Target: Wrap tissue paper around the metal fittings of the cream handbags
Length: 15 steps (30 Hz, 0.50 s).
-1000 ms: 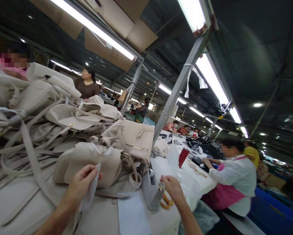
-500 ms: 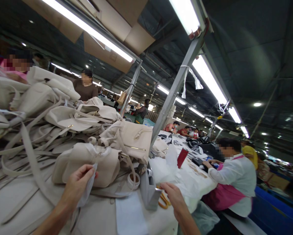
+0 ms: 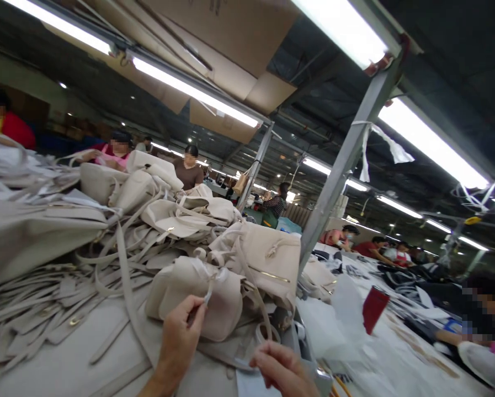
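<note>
My left hand [image 3: 183, 328] is closed in a pinch. A bit of thin white sheet [image 3: 208, 296] shows at its fingertips, in front of a beige handbag [image 3: 226, 303] with whitish wrapping about its top. My right hand [image 3: 282, 366] has its fingers curled together beside a small round tub [image 3: 267, 334] and the grey box-like holder [image 3: 303, 342]. Whatever those fingers hold is too small to make out. Behind the tub stands another beige bag [image 3: 278, 259] with a gold zip.
Beige bags [image 3: 173, 220] and loose straps [image 3: 44, 309] are heaped at left. A slanted metal post [image 3: 334, 176] rises behind the holder. On the right, white plastic sheeting [image 3: 338, 353] and a dark red upright object [image 3: 374, 310] lie near a co-worker [image 3: 485, 314]. Orange handles [image 3: 341, 386] show below.
The view has swung left, so the scene sits further right. My right hand has come away from the grey holder's end and is nearer my left. Less white sheet shows at my left hand.
</note>
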{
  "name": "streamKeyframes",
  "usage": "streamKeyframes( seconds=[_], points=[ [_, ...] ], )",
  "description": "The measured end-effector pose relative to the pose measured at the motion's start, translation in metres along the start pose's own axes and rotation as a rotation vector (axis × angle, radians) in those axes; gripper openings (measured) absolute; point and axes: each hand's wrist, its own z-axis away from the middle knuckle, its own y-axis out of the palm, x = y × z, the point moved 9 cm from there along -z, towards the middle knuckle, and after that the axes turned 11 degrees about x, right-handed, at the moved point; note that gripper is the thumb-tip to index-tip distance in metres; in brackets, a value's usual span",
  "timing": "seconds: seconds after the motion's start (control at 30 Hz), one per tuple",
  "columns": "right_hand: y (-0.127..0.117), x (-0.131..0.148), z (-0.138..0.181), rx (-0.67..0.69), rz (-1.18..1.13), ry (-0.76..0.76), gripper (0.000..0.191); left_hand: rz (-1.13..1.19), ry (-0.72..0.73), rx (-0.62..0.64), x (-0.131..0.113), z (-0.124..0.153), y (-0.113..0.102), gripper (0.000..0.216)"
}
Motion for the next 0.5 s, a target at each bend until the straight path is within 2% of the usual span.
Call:
streamKeyframes(
  seconds=[0.1,0.17,0.23,0.33,0.5],
  points=[
    [0.049,0.069,-0.035,0.072,-0.033,-0.138,0.026,-0.107,0.072,-0.035,-0.005,0.002,-0.005,0.012],
    [0.067,0.088,-0.057,0.097,-0.016,-0.162,0.024,-0.172,0.131,-0.033,-0.009,0.002,-0.006,0.014],
    [0.073,0.088,-0.076,0.092,0.042,-0.159,0.024,-0.212,0.186,-0.028,-0.013,0.003,-0.007,0.019],
    [0.065,0.076,-0.097,0.046,0.169,-0.138,0.022,-0.212,0.223,-0.018,-0.016,0.003,-0.006,0.021],
    [0.056,0.069,-0.103,0.030,0.238,-0.133,0.021,-0.177,0.212,-0.020,-0.015,0.006,-0.005,0.017]
  ],
)
